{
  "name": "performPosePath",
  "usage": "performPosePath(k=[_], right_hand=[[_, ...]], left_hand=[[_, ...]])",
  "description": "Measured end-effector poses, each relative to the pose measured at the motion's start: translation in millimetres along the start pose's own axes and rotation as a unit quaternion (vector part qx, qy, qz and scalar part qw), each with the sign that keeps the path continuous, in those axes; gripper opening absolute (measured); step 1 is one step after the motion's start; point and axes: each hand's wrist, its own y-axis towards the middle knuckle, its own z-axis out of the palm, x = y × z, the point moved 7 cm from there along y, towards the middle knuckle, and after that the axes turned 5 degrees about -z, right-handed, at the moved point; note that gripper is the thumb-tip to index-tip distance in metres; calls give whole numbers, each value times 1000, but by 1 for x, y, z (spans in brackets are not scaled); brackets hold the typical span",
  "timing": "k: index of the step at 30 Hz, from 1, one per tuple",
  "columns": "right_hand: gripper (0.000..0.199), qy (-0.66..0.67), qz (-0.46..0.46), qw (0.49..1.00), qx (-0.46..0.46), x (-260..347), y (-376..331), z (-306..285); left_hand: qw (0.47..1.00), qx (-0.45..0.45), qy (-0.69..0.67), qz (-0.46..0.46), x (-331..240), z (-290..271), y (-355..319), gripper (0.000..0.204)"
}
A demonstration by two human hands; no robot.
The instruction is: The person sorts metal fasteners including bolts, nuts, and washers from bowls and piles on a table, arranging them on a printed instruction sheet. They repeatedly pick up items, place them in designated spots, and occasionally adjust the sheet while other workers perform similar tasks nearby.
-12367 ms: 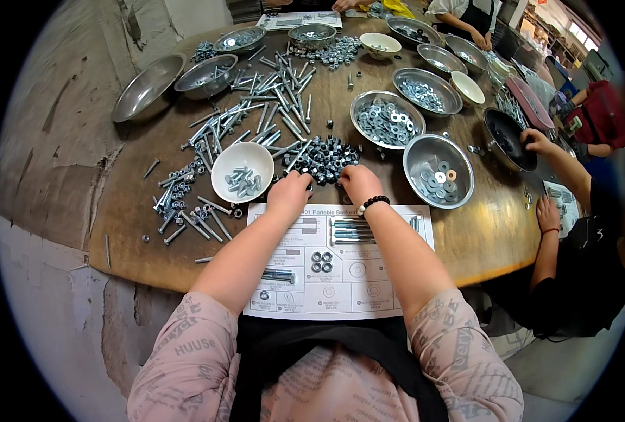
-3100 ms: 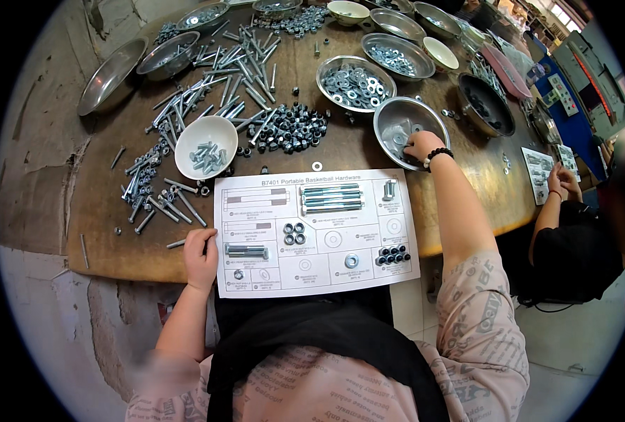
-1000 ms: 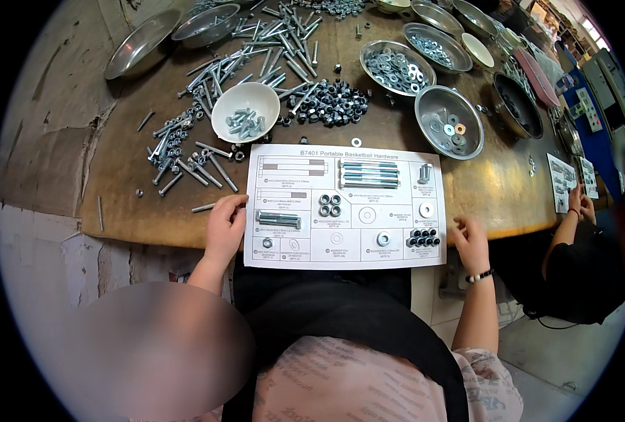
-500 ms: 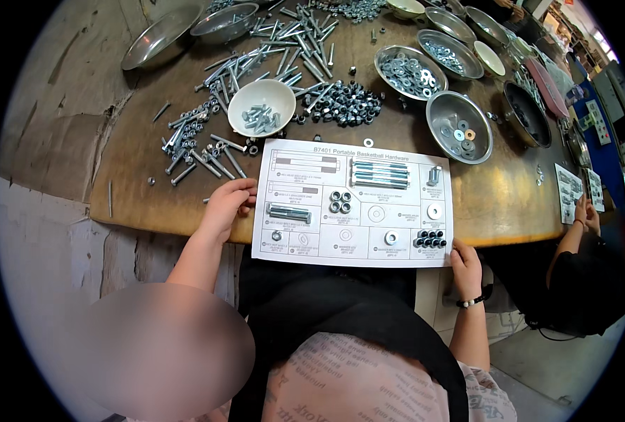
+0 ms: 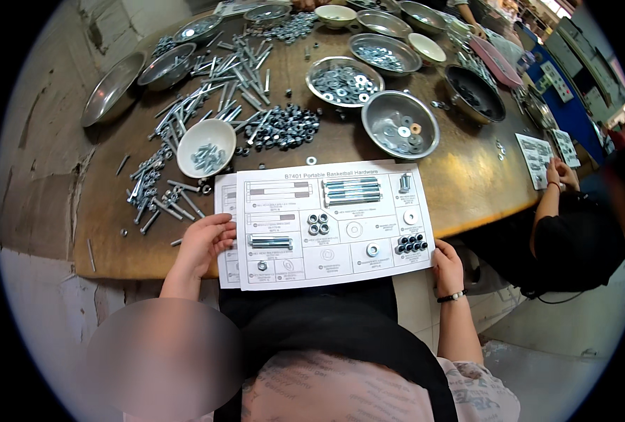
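A white printed sheet (image 5: 295, 271) with a grid of drawings lies before me at the table's near edge. Long bolts (image 5: 352, 190), shorter bolts (image 5: 270, 242), nuts (image 5: 318, 224), black-ringed lock nuts (image 5: 412, 244) and washers (image 5: 373, 250) sit on it in separate boxes. A second sheet (image 5: 227, 280) sticks out from under its left side. My left hand (image 5: 201, 243) is closed at the lower sheet's left edge, fingers on top. My right hand (image 5: 448, 268) pinches the upper sheet's lower right edge.
Beyond the sheets lie a cream bowl of short bolts (image 5: 206, 149), a pile of lock nuts (image 5: 282, 128) and loose long bolts (image 5: 245, 74). Metal bowls of washers (image 5: 401, 125) stand to the right. A co-worker's hands (image 5: 562, 174) hold another sheet at the far right.
The upper sheet now sits offset to the right of a second sheet, which shows beneath its left side. The whole table has shifted leftward in view.
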Motion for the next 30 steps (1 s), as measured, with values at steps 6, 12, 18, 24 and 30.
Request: performPosePath(k=[6,12,18,24,30], right_hand=[[23,117,-84,985,-98,-21,39,-92],[26,270,-92,920,-270,-40,58,-165],[50,430,-98,853,-278,-29,40,-96],[51,458,-103,850,-237,-28,42,-56],[52,443,-111,856,-244,-22,67,-84]], left_hand=[[994,101,19,-27,15,79,18,37],[979,197,22,-46,34,159,31,41],[961,259,94,-38,47,227,24,42],[922,355,152,-5,75,277,26,45],[865,380,298,139,88,276,29,48]])
